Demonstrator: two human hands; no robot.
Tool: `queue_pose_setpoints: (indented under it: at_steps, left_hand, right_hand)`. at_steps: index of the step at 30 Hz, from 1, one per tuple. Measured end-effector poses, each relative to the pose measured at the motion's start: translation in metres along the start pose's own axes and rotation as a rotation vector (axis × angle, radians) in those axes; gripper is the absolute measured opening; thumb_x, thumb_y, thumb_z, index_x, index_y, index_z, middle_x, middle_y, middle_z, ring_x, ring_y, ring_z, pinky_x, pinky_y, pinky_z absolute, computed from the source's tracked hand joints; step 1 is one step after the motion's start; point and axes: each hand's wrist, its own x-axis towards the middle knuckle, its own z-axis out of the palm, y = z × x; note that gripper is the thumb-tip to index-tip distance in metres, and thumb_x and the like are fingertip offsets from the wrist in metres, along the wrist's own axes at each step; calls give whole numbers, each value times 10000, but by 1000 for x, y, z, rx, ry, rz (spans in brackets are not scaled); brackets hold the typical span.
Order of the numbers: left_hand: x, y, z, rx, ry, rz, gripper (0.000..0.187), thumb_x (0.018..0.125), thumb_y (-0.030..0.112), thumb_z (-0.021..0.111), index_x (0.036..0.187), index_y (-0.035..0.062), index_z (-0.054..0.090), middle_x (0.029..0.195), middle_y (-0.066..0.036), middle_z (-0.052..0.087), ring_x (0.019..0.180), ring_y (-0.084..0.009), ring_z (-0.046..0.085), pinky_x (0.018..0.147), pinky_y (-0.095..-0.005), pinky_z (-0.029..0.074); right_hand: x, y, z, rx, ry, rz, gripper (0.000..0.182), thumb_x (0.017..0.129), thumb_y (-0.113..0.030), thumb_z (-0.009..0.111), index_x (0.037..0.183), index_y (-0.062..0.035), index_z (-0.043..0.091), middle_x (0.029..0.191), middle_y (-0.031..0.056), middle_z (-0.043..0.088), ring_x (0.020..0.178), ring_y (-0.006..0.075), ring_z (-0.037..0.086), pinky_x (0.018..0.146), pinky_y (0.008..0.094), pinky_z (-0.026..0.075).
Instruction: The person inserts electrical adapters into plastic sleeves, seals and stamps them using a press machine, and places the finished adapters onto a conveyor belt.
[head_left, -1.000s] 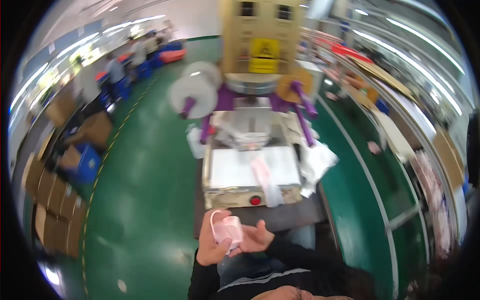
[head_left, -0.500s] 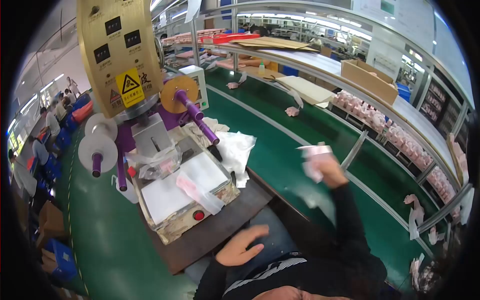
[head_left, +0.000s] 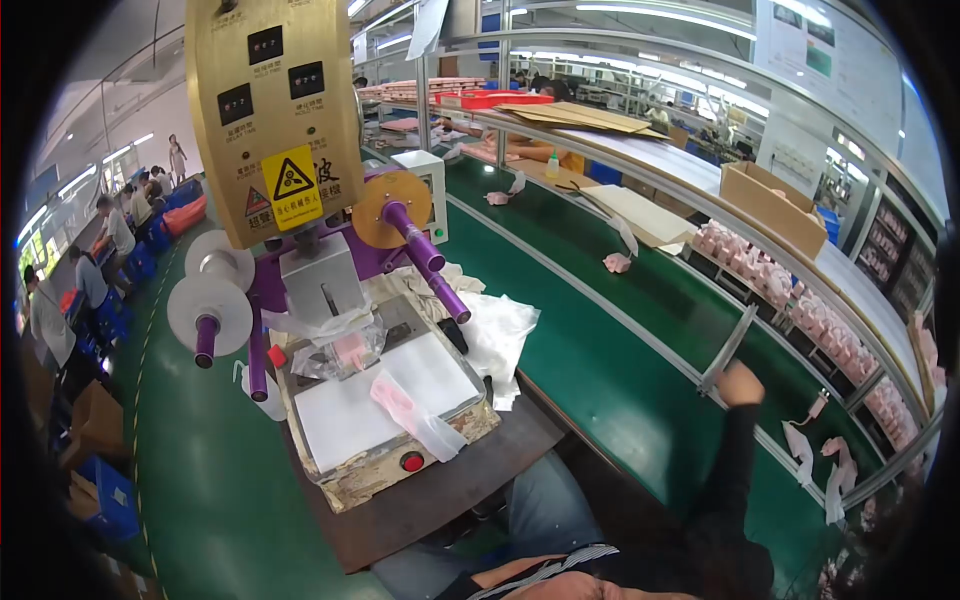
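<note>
My right hand [head_left: 740, 383] is stretched out to the right, beside a metal rail post over the green conveyor. Its fingers are blurred and partly hidden, and no item shows in it. A strip of skin [head_left: 508, 571] by my dark sleeve at the bottom seems to be part of my left hand; its fingers cannot be made out. On the white pad [head_left: 330, 425] of the press machine [head_left: 270, 130] lies a pink item in a clear bag [head_left: 415, 415]. Another clear bag [head_left: 345, 350] sits under the press head. A pink-and-white piece [head_left: 800, 450] lies right of my right hand.
Purple rods [head_left: 412, 237] and film rolls [head_left: 210, 315] flank the machine. A white cloth [head_left: 500, 335] lies behind it. Metal rails cross the green conveyor [head_left: 590, 350]. Several pink items [head_left: 750, 260] fill a rack at the right, below a cardboard box [head_left: 772, 208]. People sit far left.
My right hand has moved farther right, and the pink bagged item is no longer seen in it. A pink-and-white piece now shows beyond it. My left hand has dropped toward my body. The view has shifted.
</note>
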Motion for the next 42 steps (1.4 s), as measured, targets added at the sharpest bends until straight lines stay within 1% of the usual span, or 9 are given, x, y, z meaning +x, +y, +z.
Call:
queue_pose_setpoints:
  at_steps: [4,5,7,11,19,23,30,34,42]
  left_hand:
    - [10,27,4,33,2,-74,445,1029,201,599,1432,22,539,1438,-144,584,1272,-240,569,1077,-329,429]
    - [5,24,4,41,4,-89,448,1031,209,599,1435,25,538,1439,-147,584,1267,-243,572,1074,-329,431]
    - [-1,21,2,64,6,-115,456,1033,225,600,1440,32,535,1441,-152,585,1258,-250,579,1067,-330,435]
    - [-20,7,-10,127,-1,-179,470,1037,255,603,1452,46,530,1444,-161,585,1240,-263,593,1052,-330,444]
    - [-19,11,-12,169,-103,-316,497,1045,309,607,1472,70,521,1451,-178,585,1207,-285,616,1028,-332,460]
    - [-17,21,-24,190,-247,-453,490,1087,256,529,1497,-9,486,1484,-88,556,1337,-167,510,1139,-339,378]
    - [0,-13,-34,-47,-404,-362,596,1002,251,679,1495,-13,471,1444,-71,580,1299,-129,511,1096,-299,394]
    - [9,11,-21,5,-362,-392,472,941,55,626,1399,-26,540,1370,-110,602,1244,-172,549,1073,-319,422]
    - [17,15,-15,69,-349,-352,480,912,37,626,1381,-31,549,1271,-119,645,1181,-167,570,1030,-325,446]
  right_hand:
    - [28,-193,64,192,-124,-573,604,930,-526,624,1141,40,636,1076,282,705,1006,447,685,850,513,565]
    - [21,-229,92,203,-237,-583,733,954,-583,546,1329,46,576,1365,336,576,1269,481,565,1060,556,455]
    - [-14,-302,130,101,-64,-274,872,949,-637,492,1509,29,441,1589,361,318,1456,556,315,1194,658,206]
    - [-4,-351,137,141,-170,-239,927,950,-674,444,1568,12,363,1628,369,218,1491,607,156,1189,716,46]
    - [-9,-342,135,206,-101,-268,889,941,-642,485,1538,13,412,1608,363,277,1479,601,205,1196,697,98]
    - [-7,-342,139,182,-94,-265,898,942,-659,487,1535,11,411,1602,363,286,1473,606,216,1193,703,106]
    - [-7,-341,137,207,-105,-266,883,940,-636,495,1531,16,419,1603,363,285,1471,605,220,1193,702,107]
    - [-6,-340,135,211,-111,-273,880,939,-625,500,1531,21,417,1603,365,283,1473,607,213,1192,703,105]
    - [-4,-339,140,206,-112,-280,880,941,-622,498,1529,28,415,1598,373,280,1467,620,207,1185,714,103]
